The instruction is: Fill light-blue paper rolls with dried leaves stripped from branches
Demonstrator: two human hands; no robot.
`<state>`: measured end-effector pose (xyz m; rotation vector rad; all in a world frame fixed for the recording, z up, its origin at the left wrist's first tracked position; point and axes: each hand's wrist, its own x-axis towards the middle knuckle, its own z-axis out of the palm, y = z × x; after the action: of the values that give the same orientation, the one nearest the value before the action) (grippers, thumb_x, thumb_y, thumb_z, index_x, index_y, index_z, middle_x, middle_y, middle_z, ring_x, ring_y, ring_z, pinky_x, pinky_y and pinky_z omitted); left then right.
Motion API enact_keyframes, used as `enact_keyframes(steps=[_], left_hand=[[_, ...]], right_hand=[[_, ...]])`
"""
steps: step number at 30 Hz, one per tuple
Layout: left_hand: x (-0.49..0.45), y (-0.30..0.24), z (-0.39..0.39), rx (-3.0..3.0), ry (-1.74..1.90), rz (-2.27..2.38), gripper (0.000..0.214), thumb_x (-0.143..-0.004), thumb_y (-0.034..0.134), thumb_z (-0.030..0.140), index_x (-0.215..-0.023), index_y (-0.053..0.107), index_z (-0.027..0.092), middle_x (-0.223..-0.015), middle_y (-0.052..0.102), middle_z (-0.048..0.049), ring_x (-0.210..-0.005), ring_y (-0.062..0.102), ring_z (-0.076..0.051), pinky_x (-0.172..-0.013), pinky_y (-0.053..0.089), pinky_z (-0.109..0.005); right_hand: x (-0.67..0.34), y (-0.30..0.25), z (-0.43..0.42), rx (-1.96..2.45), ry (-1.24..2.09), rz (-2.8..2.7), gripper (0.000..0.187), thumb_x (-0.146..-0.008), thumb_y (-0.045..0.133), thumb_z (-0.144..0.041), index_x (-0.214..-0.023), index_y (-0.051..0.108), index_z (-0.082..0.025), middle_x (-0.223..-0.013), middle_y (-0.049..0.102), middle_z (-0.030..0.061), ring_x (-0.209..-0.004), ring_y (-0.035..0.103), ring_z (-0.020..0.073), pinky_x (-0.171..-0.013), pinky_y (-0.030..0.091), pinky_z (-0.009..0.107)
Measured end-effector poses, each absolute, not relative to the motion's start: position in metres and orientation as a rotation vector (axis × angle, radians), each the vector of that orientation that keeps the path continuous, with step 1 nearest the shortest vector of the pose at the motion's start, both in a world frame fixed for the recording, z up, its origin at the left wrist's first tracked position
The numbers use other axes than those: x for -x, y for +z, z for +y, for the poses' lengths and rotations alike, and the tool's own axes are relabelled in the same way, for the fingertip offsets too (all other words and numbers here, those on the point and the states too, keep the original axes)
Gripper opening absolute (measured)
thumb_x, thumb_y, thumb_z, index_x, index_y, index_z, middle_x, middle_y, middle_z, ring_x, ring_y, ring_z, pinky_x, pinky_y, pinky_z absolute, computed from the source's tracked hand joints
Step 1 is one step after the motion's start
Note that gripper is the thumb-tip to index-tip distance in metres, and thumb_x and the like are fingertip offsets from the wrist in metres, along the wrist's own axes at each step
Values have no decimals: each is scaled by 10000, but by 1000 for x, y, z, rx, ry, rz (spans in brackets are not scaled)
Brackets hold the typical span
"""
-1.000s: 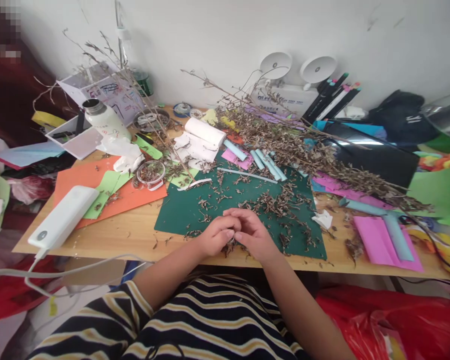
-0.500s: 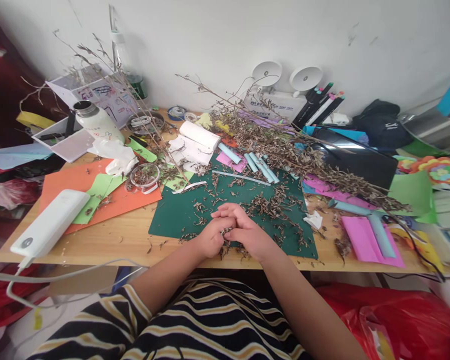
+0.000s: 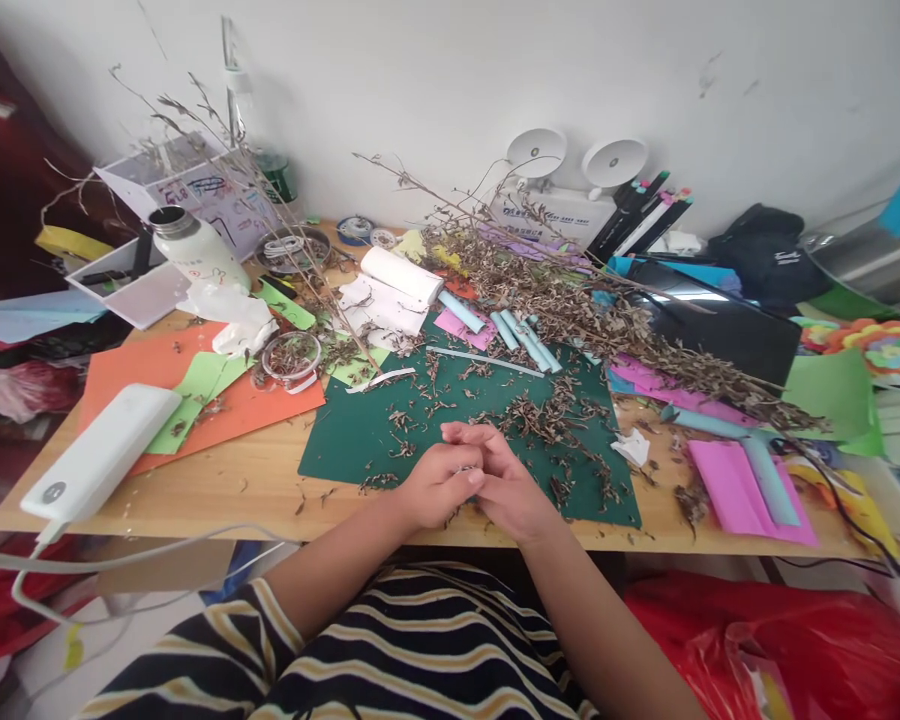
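Note:
My left hand (image 3: 439, 487) is closed and pressed into the palm of my right hand (image 3: 514, 485), which curls round it from the right. A little dried leaf shows between the two palms; most of what they hold is hidden. Both hands are just above the front part of a dark green mat (image 3: 352, 430). Crumbled dried leaves (image 3: 532, 415) lie scattered on the mat, thickest to the right of my hands. A small clear round container (image 3: 291, 358) with dried leaf bits in it stands beyond my left hand.
Long dried leafy branches (image 3: 615, 325) lie across the back right. Light blue paper rolls (image 3: 525, 340) and a white paper roll (image 3: 401, 275) sit behind the mat. At left are a white power bank (image 3: 101, 455), orange paper (image 3: 247, 425) and an uncapped bottle (image 3: 199, 250).
My joined hands have shifted slightly right and rubbed against each other. My left thumb now lies over the right hand, and fewer leaf bits show between the palms.

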<state>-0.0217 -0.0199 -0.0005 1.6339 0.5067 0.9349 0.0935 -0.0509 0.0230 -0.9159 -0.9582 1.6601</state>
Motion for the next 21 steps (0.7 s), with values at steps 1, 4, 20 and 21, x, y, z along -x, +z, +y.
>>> enact_keyframes(steps=[1,4,20,21], left_hand=[[21,0,-20,-1628,929,502,417,-804,321,470,-526,330,159,-498,325,32,-493,309,-80,-490,294,-222],[21,3,-19,-1591,926,520,398,-808,319,433,-527,374,156,-485,381,17,-492,346,-90,-509,316,-234],[18,-3,-24,-1651,1152,591,392,-827,322,433,-601,449,139,-458,395,30,-425,338,-61,-447,302,-193],[18,-4,-24,-1648,1156,586,402,-821,329,454,-601,448,139,-459,395,30,-426,338,-60,-446,300,-193]], right_hand=[[-98,21,-51,866,1678,-955,292,-633,638,-334,-875,483,-282,-1155,520,16,-1116,444,166,-917,380,367],[-116,23,-42,776,1699,-955,294,-681,547,-473,-894,474,-284,-1146,530,33,-1097,466,209,-843,422,416],[-155,5,83,1989,-282,-2205,212,-807,420,-217,-824,631,-210,-1285,407,68,-1213,229,339,-915,155,572],[-156,5,81,1960,-298,-2243,201,-805,431,-240,-842,628,-216,-1291,403,64,-1221,218,336,-924,139,575]])
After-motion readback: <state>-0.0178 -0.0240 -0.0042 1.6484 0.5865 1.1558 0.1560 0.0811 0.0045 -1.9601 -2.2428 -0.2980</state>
